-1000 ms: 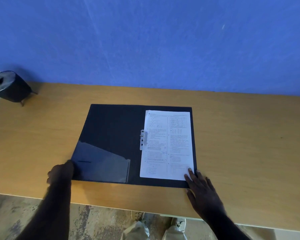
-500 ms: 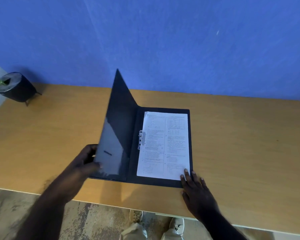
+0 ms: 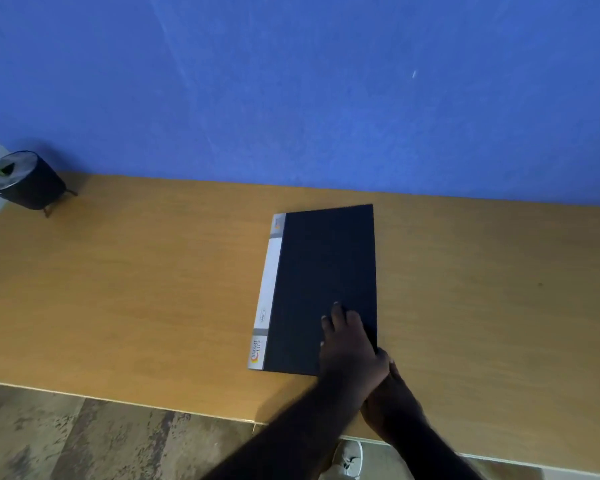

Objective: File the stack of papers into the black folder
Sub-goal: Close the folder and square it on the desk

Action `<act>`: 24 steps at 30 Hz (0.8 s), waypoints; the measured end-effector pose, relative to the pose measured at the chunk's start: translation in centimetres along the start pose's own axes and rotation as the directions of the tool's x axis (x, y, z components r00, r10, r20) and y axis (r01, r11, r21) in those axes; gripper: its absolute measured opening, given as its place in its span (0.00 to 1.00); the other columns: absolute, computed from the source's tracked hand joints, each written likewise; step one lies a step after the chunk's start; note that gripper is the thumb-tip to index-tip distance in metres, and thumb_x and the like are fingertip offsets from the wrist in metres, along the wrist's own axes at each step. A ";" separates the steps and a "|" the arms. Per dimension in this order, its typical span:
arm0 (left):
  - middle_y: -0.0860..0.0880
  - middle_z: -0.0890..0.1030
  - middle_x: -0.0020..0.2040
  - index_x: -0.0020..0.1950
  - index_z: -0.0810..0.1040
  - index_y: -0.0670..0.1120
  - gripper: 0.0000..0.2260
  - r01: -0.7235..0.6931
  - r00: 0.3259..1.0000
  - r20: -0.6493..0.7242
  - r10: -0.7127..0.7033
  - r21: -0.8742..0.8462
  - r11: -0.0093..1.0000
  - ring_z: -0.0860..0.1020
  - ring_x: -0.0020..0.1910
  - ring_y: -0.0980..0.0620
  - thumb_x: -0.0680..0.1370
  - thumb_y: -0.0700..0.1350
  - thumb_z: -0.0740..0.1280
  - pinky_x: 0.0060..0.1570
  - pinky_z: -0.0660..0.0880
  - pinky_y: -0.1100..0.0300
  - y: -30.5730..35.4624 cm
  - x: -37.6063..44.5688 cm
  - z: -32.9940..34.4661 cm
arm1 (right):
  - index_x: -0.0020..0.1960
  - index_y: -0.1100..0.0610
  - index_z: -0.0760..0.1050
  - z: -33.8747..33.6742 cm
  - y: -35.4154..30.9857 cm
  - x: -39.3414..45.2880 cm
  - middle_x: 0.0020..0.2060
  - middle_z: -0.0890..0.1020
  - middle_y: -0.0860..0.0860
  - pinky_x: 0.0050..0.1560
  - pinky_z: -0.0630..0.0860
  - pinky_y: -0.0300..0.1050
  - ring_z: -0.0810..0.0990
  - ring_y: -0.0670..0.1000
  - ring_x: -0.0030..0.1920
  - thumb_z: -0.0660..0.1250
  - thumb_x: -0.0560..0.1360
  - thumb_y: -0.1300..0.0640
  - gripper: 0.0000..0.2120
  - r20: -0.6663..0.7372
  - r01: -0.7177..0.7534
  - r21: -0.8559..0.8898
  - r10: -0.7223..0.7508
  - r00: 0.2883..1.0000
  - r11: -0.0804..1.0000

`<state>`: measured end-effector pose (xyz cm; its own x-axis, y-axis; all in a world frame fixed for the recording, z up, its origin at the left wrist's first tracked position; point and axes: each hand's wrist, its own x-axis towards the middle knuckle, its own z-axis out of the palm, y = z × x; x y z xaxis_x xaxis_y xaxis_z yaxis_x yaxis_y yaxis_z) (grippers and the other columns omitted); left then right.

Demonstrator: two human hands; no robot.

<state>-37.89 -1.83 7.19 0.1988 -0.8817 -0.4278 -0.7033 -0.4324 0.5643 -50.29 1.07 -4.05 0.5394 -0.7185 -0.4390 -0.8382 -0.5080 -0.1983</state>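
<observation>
Though blurred, closed black folder (image 3: 326,271) under left fingers (image 3: 336,315).

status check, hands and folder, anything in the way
Left hand flat on the folder, pressing its near right corner. Right hand at that corner, mostly hidden under the left. Folder shut flat on the table, papers out of sight. Nothing in the way.

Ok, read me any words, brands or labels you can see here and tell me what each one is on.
"SMART LIFE": near end of the white spine strip on the closed black folder, beside an orange logo.
Small print higher up the strip: too blurred to read.
Logo at the strip's far end: too small to read.
Nothing readable elsewhere.
</observation>
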 end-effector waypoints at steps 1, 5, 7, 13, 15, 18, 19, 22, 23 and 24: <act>0.51 0.51 0.81 0.73 0.61 0.48 0.32 0.009 1.000 0.028 -0.010 0.047 0.999 0.50 0.80 0.42 0.74 0.56 0.70 0.70 0.68 0.40 0.1 0.5 1.1 | 0.82 0.52 0.54 0.2 0.3 0.0 0.81 0.61 0.54 0.80 0.50 0.58 0.57 0.59 0.81 0.44 0.79 0.46 0.32 0.005 0.002 0.022 -0.002 1.000 1.000; 0.46 0.47 0.82 0.77 0.57 0.46 0.36 0.025 0.996 0.081 -0.037 0.149 0.989 0.45 0.80 0.37 0.76 0.57 0.69 0.72 0.65 0.40 -0.2 1.8 3.8 | 0.79 0.52 0.63 -0.5 1.1 -0.7 0.76 0.71 0.54 0.76 0.62 0.48 0.68 0.58 0.76 0.60 0.81 0.49 0.27 -0.084 -0.027 0.224 0.047 0.995 0.974; 0.44 0.46 0.82 0.77 0.57 0.44 0.35 0.033 0.995 0.081 -0.050 0.196 0.980 0.44 0.80 0.36 0.77 0.57 0.68 0.72 0.65 0.40 -0.5 2.2 4.6 | 0.73 0.54 0.72 -0.9 1.8 -1.6 0.69 0.78 0.55 0.69 0.73 0.49 0.76 0.58 0.69 0.68 0.77 0.55 0.24 -0.185 0.003 0.299 0.055 0.981 0.954; 0.45 0.39 0.82 0.79 0.55 0.41 0.38 0.063 0.989 0.115 -0.088 0.204 0.977 0.40 0.80 0.38 0.77 0.60 0.65 0.75 0.59 0.41 -1.3 2.5 6.2 | 0.51 0.51 0.85 -2.8 2.7 -3.4 0.53 0.86 0.51 0.50 0.82 0.46 0.85 0.54 0.53 0.68 0.72 0.70 0.17 -0.244 -0.199 0.435 0.328 0.912 0.878; 0.45 0.41 0.82 0.78 0.57 0.42 0.37 0.048 0.993 0.101 -0.069 0.190 0.981 0.42 0.81 0.41 0.77 0.61 0.64 0.75 0.60 0.43 -2.0 2.6 5.7 | 0.54 0.53 0.83 -3.9 2.4 -2.6 0.54 0.85 0.53 0.51 0.79 0.45 0.83 0.54 0.54 0.67 0.75 0.68 0.14 -0.223 -0.246 0.545 0.421 0.879 0.802; 0.45 0.52 0.82 0.74 0.66 0.43 0.28 0.018 1.000 -0.024 -0.013 0.193 0.981 0.48 0.81 0.42 0.78 0.57 0.63 0.77 0.56 0.43 -4.3 3.0 3.0 | 0.70 0.56 0.74 -5.2 1.1 -0.8 0.67 0.78 0.56 0.61 0.77 0.49 0.78 0.56 0.64 0.65 0.80 0.60 0.19 -0.090 -0.291 0.666 0.461 0.883 0.687; 0.45 0.57 0.81 0.71 0.69 0.44 0.25 0.022 0.995 -0.100 -0.003 0.189 0.982 0.51 0.81 0.42 0.78 0.55 0.63 0.77 0.54 0.43 -5.3 3.2 1.8 | 0.74 0.56 0.70 -5.6 0.5 -0.3 0.70 0.76 0.57 0.64 0.77 0.52 0.76 0.57 0.67 0.64 0.80 0.57 0.22 -0.035 -0.310 0.680 0.451 0.892 0.665; 0.45 0.67 0.76 0.67 0.73 0.46 0.21 0.154 0.945 -0.306 -0.113 0.115 0.981 0.64 0.75 0.43 0.75 0.49 0.64 0.74 0.59 0.42 -9.2 3.6 -2.1 | 0.75 0.56 0.66 -6.5 -1.1 1.3 0.69 0.73 0.58 0.65 0.76 0.59 0.74 0.60 0.67 0.63 0.80 0.53 0.24 0.080 -0.386 0.679 0.459 0.885 0.625; 0.45 0.69 0.74 0.68 0.72 0.46 0.22 0.231 0.926 -0.324 -0.195 0.074 0.970 0.67 0.72 0.42 0.74 0.49 0.64 0.71 0.63 0.43 -10.8 3.7 -3.2 | 0.74 0.56 0.67 -6.7 -1.4 1.7 0.68 0.73 0.58 0.65 0.76 0.61 0.74 0.60 0.66 0.63 0.79 0.52 0.24 0.112 -0.414 0.685 0.475 0.873 0.599; 0.45 0.70 0.71 0.69 0.71 0.47 0.23 0.308 0.907 -0.308 -0.286 0.026 0.951 0.69 0.68 0.42 0.74 0.49 0.64 0.67 0.67 0.44 -12.2 3.9 -4.3 | 0.74 0.56 0.68 -7.0 -1.7 2.0 0.67 0.74 0.58 0.64 0.76 0.61 0.75 0.61 0.65 0.62 0.79 0.52 0.24 0.140 -0.440 0.693 0.492 0.859 0.571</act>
<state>-25.62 -0.81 1.64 0.5917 -0.7347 -0.3317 -0.6251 -0.6780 0.3868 -47.20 -2.79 1.51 0.0398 -0.8007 -0.5978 -0.7719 0.3552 -0.5272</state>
